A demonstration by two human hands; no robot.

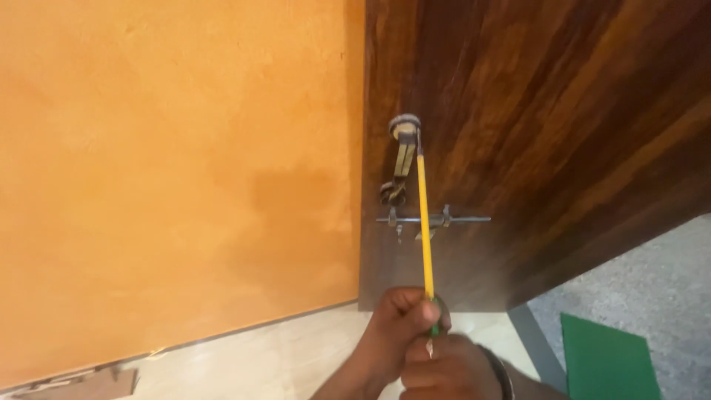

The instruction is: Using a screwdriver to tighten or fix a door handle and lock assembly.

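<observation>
Hands met at the near edge of the view, both wrapped in fists around the same tool. The right hand (448, 367) sat nearest, closed on the green butt of a long screwdriver (424, 222), with a dark band (503, 374) around its wrist. The left hand (400, 311) gripped just beyond it, fingers curled tight over the point where the green handle met the yellow shaft. From there the screwdriver ran away from the person, nearly straight up the picture, across the face of a dark wooden door (533, 133). Its shaft crossed a horizontal sliding bolt (433, 220) fixed to the door, and its far tip rested at the round top mount of a metal door handle (404, 159) beside the door's left edge. Left of the door stood an orange wall (170, 170). Pale floor tiles (274, 355) lay below the wall, and a green mat (607, 363) lay on the grey ground at the near right.
</observation>
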